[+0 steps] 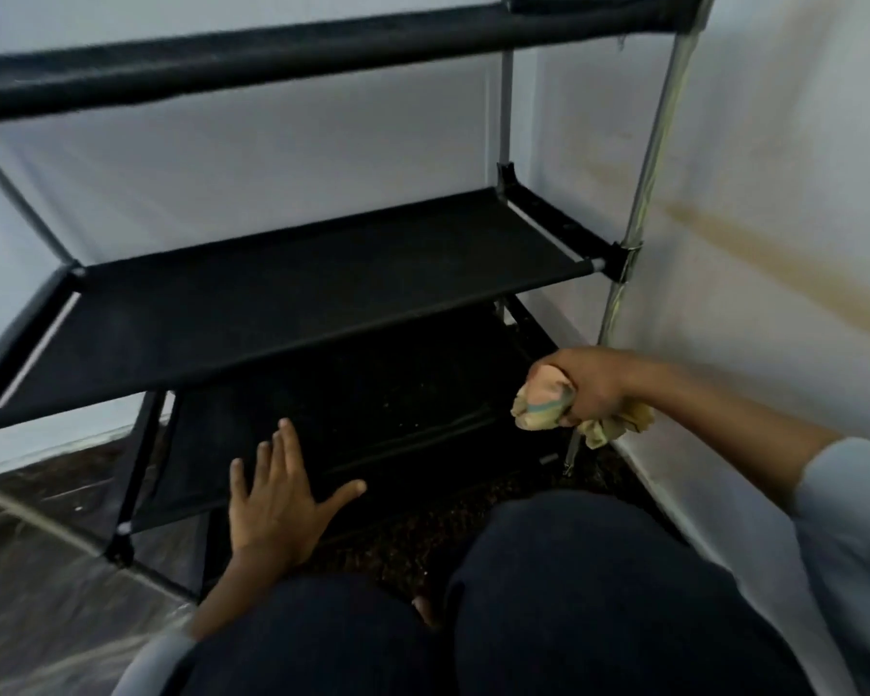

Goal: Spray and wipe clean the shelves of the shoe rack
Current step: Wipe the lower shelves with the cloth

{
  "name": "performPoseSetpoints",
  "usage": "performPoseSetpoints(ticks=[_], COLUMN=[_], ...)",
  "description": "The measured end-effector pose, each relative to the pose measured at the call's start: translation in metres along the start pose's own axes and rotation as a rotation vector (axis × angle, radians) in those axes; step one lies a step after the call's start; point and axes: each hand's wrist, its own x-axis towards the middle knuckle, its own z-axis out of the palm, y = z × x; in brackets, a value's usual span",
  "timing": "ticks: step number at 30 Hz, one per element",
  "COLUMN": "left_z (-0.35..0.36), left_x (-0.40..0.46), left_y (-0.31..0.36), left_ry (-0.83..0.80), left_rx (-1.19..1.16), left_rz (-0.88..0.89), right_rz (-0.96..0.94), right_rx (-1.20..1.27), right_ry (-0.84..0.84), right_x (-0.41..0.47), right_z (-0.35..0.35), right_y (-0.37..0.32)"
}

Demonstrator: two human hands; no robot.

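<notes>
**Crouched at the shoe rack, cloth in hand**

We look down past our own knees at a black shoe rack (322, 293) standing in a white-walled corner. Its middle shelf (297, 313) stretches across the centre of the view; the lowest shelf (352, 419) sits in shadow beneath it, toward five o'clock; a top rail (292, 57) crosses at twelve.

Our left hand (277, 499), at seven o'clock, lies with fingers spread and straight, seemingly pressed flat on the front edge of the lowest shelf. Our right hand (593, 384), at four o'clock, is curled tight around a crumpled, pale patterned cloth (543, 404), held just beside the rack's right front post (639, 213), clear of any shelf.

No spray bottle is in view (so we cannot say whether spraying is finished). Pale specks still dot the lowest shelf, which suggests it needs wiping. The middle shelf looks fairly even, but blur and dim light keep us from judging it clean.
</notes>
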Motion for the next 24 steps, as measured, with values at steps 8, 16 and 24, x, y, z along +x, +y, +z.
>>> performPoseSetpoints(ticks=[8, 16, 24], left_z=[-0.051, -0.040, -0.050], left_x=[-0.053, -0.097, -0.146], left_y=[-0.048, -0.120, -0.150], left_ry=[0.058, 0.088, 0.036], left_rx=[-0.029, -0.148, -0.054], left_rz=[-0.172, -0.240, -0.234], right_rz=[-0.032, -0.088, -0.195], right_rx=[0.103, 0.068, -0.106], right_ry=[0.090, 0.076, 0.050], right_x=[-0.042, -0.054, -0.083], right_z=[-0.006, 0.002, -0.040], right_y=[-0.009, -0.047, -0.114])
